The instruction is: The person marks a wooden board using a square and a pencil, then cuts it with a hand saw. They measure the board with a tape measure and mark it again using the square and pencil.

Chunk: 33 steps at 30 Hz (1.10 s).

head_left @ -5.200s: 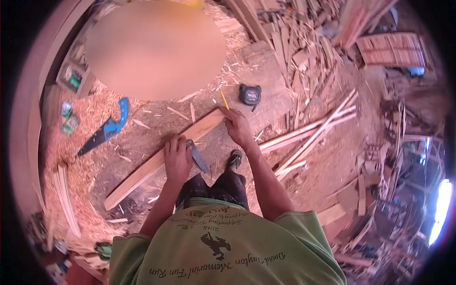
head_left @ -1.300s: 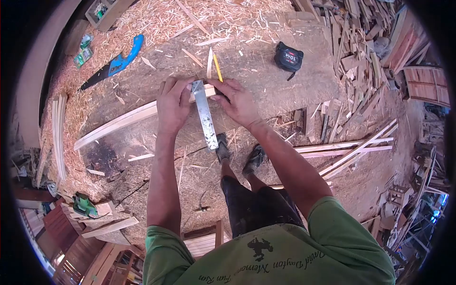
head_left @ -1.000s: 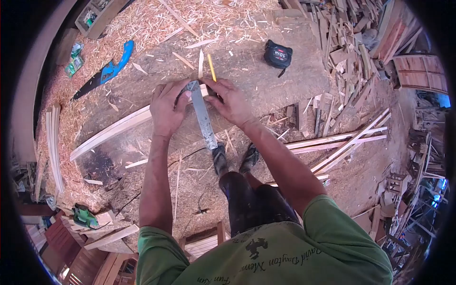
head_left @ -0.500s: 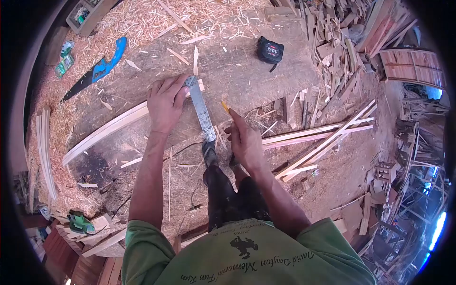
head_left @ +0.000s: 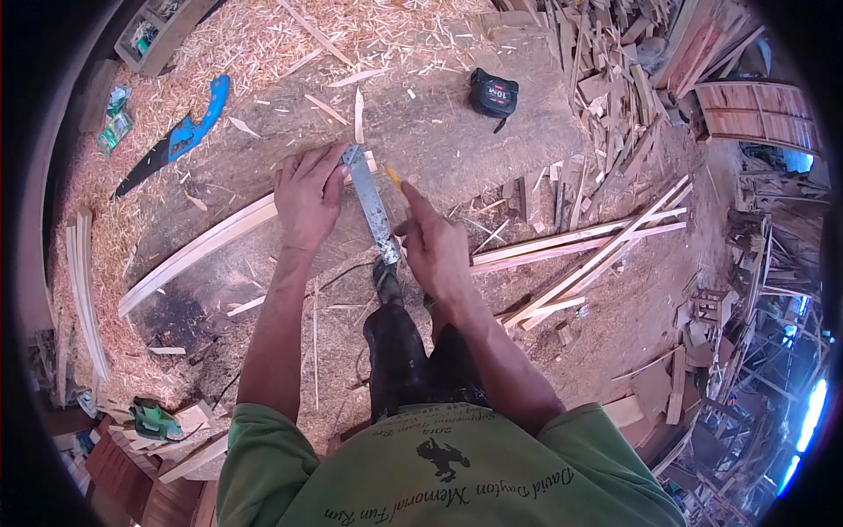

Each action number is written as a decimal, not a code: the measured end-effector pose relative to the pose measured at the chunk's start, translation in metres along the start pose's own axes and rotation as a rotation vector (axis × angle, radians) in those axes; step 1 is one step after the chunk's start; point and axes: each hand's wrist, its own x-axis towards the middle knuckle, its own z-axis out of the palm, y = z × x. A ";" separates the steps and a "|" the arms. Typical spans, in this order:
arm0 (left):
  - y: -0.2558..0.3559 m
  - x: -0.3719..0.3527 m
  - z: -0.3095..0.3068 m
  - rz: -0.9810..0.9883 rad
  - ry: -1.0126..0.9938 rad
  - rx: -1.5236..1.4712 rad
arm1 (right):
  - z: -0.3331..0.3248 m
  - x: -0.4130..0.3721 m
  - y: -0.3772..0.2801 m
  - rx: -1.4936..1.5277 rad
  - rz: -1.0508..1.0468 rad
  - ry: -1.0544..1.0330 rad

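Note:
My left hand [head_left: 307,198] is closed over the end part of a long pale wood strip [head_left: 198,252], thumb and fingertips at the top end of a flat grey metal bar [head_left: 372,202]. Paint-spattered and worn, the bar lies across the strip close to its end and points back toward my legs. In my right hand [head_left: 436,255] a yellow pencil [head_left: 393,176] is pinched, its tip just right of the bar near the strip's end. The lower fingers of that hand are curled beside the bar's lower end.
A black tape measure [head_left: 493,93] sits on the wide wooden board [head_left: 439,145]. To the left lies a blue-handled saw [head_left: 180,136] among shavings. Long wood strips [head_left: 597,241] cross on the ground at right, near a scrap pile [head_left: 615,97]. A green power tool [head_left: 155,419] is at lower left.
My right hand has moved left with the pencil, bringing it close to the metal bar. My left hand stays on the strip, and the view has shifted slightly.

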 end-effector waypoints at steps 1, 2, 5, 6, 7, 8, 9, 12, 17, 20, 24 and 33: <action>-0.001 0.000 0.001 0.009 0.006 0.004 | 0.004 0.009 -0.003 -0.042 -0.014 -0.001; -0.001 -0.001 0.002 0.011 0.010 0.006 | 0.007 0.017 -0.006 -0.083 -0.029 -0.002; -0.001 0.000 0.001 0.015 0.016 0.016 | 0.013 0.040 -0.013 -0.128 0.019 -0.080; 0.000 0.000 0.000 0.015 0.015 0.020 | 0.010 0.043 -0.015 -0.148 0.011 -0.106; 0.000 -0.001 -0.001 0.015 0.013 0.021 | 0.005 0.046 -0.016 -0.169 0.003 -0.132; -0.001 -0.001 -0.001 0.017 0.019 0.015 | -0.001 0.047 -0.017 -0.193 -0.005 -0.158; -0.001 0.000 0.000 0.021 0.026 0.007 | -0.005 0.046 -0.017 -0.200 -0.031 -0.159; 0.000 0.000 0.001 0.023 0.031 0.013 | -0.013 0.042 -0.019 -0.213 -0.078 -0.159; -0.001 0.000 0.001 0.020 0.044 0.017 | -0.005 0.045 -0.019 -0.275 -0.143 -0.142; 0.000 0.000 -0.001 0.030 0.053 0.013 | -0.017 0.037 -0.027 -0.300 -0.099 -0.236; -0.001 0.001 -0.003 0.027 0.043 -0.015 | -0.052 0.023 -0.044 -0.365 -0.079 -0.396; -0.032 0.029 -0.027 -0.074 -0.081 -0.325 | 0.008 0.090 0.012 -0.028 -0.223 -0.176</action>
